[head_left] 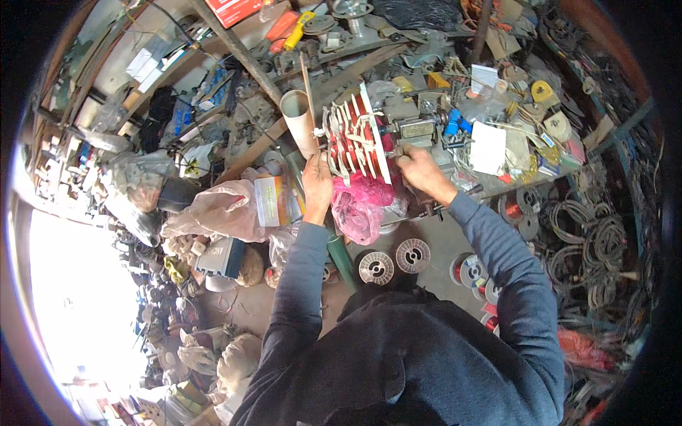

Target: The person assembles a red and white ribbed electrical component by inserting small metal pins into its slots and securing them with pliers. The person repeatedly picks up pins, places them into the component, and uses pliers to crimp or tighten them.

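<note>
A coil winding former (pixel 353 138) sits upright on the bench in front of me, its pale divider plates side by side with red wire and white ties between them. At its left end is my left hand (pixel 317 186), fingers curled in below a pale cardboard tube (pixel 298 124); what they pinch is too small to make out. My right hand (pixel 423 172) is closed just right of the former's end plate, near a metal winding machine (pixel 416 130). Its grip is hidden from above. A pink plastic bag (pixel 359 213) hangs beneath the former, between my hands.
Wire spools (pixel 376 268) stand on the floor below the bench, with more copper-red spools (pixel 472 271) to the right. Coiled cables (pixel 590 238) hang at far right. White paper (pixel 488 148), yellow pieces and tools crowd the bench. Bags and a grey case (pixel 219 258) lie left.
</note>
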A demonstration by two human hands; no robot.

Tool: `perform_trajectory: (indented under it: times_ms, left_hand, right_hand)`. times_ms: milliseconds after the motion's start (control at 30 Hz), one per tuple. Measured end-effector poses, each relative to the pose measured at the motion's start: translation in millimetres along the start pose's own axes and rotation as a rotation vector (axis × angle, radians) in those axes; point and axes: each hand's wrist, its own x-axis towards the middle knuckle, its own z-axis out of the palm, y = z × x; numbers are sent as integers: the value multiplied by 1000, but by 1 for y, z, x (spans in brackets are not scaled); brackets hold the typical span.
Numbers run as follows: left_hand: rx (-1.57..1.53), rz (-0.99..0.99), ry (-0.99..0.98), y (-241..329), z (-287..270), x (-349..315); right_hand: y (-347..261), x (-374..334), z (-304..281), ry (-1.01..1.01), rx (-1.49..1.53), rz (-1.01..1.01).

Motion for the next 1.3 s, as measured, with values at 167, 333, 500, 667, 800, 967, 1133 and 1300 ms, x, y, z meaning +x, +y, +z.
perform_trajectory:
  times_ms: [167, 333, 500, 667, 800, 967, 1133, 1300]
  left_hand:
    - [-38, -65, -42, 2, -4, -1]
    - [-103, -110, -42, 0, -2, 0]
    - [-99, -110, -64, -3, -3, 3]
    - [-215, -177, -65, 1, -9, 3]
    - [-331, -197, -107, 1, -17, 3]
    - [-417, -285, -313, -7, -33, 8]
    - [-491, -249, -419, -11, -43, 12]
    - [-462, -175, -439, -11, -46, 16]
  right_hand:
    - [10, 8, 3, -169, 592, 301]
    - [7, 12, 11, -87, 517, 82]
    - [6, -2, 13, 225, -26, -431]
    - [6, -13, 19, 353, -99, -618]
    - [-3, -11, 27, 441, 381, -11]
    - [-12, -3, 24, 109, 704, 390]
    - [-14, -5, 35, 255, 402, -41]
    - [-16, -5, 44, 303, 666, 80]
